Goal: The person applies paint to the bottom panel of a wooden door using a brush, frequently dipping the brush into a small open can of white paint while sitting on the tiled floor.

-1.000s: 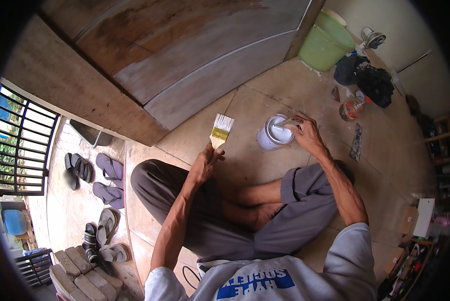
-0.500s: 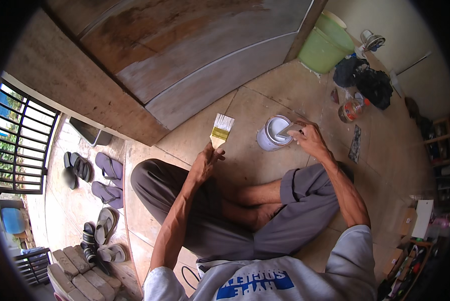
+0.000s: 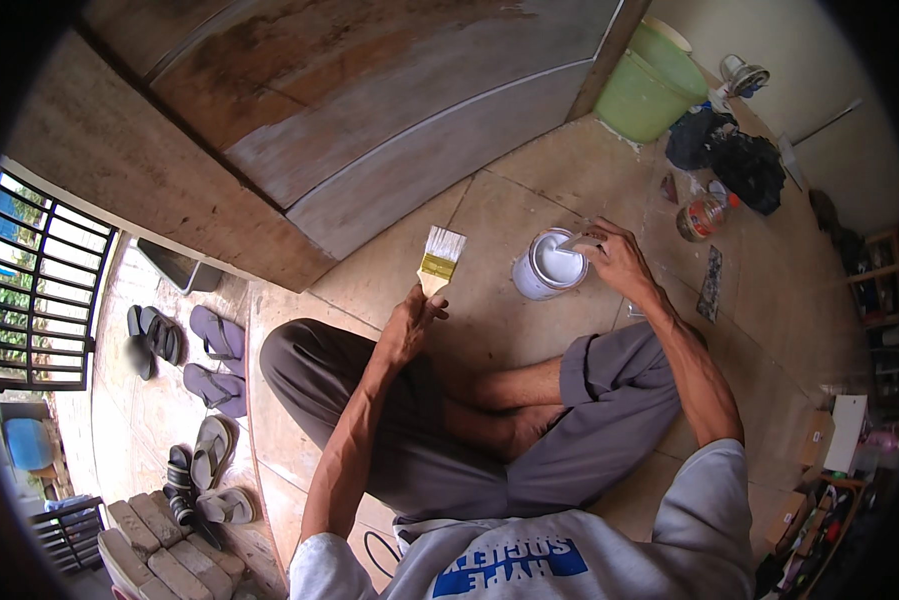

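My left hand point(image 3: 409, 322) is closed round the short pale handle of a flat paintbrush point(image 3: 441, 256). Its whitened bristles point up and away from me, above the floor and left of the paint can. My right hand point(image 3: 617, 262) grips a flat stirring stick point(image 3: 573, 242), whose end reaches over the far right side of the open paint can point(image 3: 542, 286). White paint point(image 3: 557, 265) shows inside the can. How far the stick's tip dips into the paint is hard to tell.
Ahead of me stands a partly whitened wooden panel point(image 3: 399, 150). A green bucket point(image 3: 649, 90), black plastic bag point(image 3: 744, 170) and plastic bottle point(image 3: 704, 218) lie beyond the can. Purple sandals point(image 3: 215, 388) and stacked bricks point(image 3: 169, 555) sit at left. A dark strip point(image 3: 709, 284) lies right of my right hand.
My right hand has risen slightly and tilted, swinging the stick toward the can's far edge. My left hand and the brush have barely moved.
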The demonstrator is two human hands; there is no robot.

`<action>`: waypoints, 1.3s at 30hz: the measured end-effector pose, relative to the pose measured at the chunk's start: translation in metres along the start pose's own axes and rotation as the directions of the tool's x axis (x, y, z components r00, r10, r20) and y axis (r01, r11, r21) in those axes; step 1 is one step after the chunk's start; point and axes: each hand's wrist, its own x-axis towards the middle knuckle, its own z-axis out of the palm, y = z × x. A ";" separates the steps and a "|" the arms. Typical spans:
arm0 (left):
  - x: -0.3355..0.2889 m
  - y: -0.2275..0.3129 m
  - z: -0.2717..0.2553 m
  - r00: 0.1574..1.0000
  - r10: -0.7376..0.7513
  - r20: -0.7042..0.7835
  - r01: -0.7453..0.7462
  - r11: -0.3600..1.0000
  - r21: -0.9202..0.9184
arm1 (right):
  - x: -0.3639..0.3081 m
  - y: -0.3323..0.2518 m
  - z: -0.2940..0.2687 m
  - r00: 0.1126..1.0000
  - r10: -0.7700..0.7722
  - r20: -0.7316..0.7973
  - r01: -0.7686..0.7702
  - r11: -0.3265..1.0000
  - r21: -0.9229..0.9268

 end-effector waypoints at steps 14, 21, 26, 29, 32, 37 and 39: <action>-0.001 0.001 -0.002 1.000 -0.015 -0.011 0.015 1.000 0.022 | -0.003 -0.013 -0.012 0.950 0.307 0.056 -0.311 0.923 0.224; 0.000 0.001 -0.001 1.000 -0.006 -0.006 0.006 1.000 -0.015 | 0.000 0.001 0.003 0.986 -0.107 -0.129 0.113 0.993 0.040; -0.001 0.001 -0.002 1.000 -0.011 -0.012 0.012 0.999 0.032 | -0.004 -0.004 0.003 0.983 0.184 -0.001 -0.184 0.980 -0.073; 0.002 -0.002 -0.001 1.000 -0.007 -0.012 0.008 1.000 0.010 | -0.005 -0.007 -0.003 0.897 0.428 0.106 -0.440 0.883 0.163; -0.001 0.002 -0.001 1.000 -0.011 -0.014 0.011 1.000 0.001 | -0.002 -0.016 -0.011 0.842 0.525 0.125 -0.540 0.822 0.180; 0.000 0.000 0.000 1.000 -0.006 -0.003 0.006 1.000 -0.005 | -0.003 -0.015 -0.001 0.986 0.162 -0.048 -0.161 0.987 0.010; 0.000 0.001 -0.001 1.000 -0.006 0.000 0.006 1.000 -0.015 | -0.007 -0.013 -0.001 0.988 0.150 -0.041 -0.151 0.989 -0.011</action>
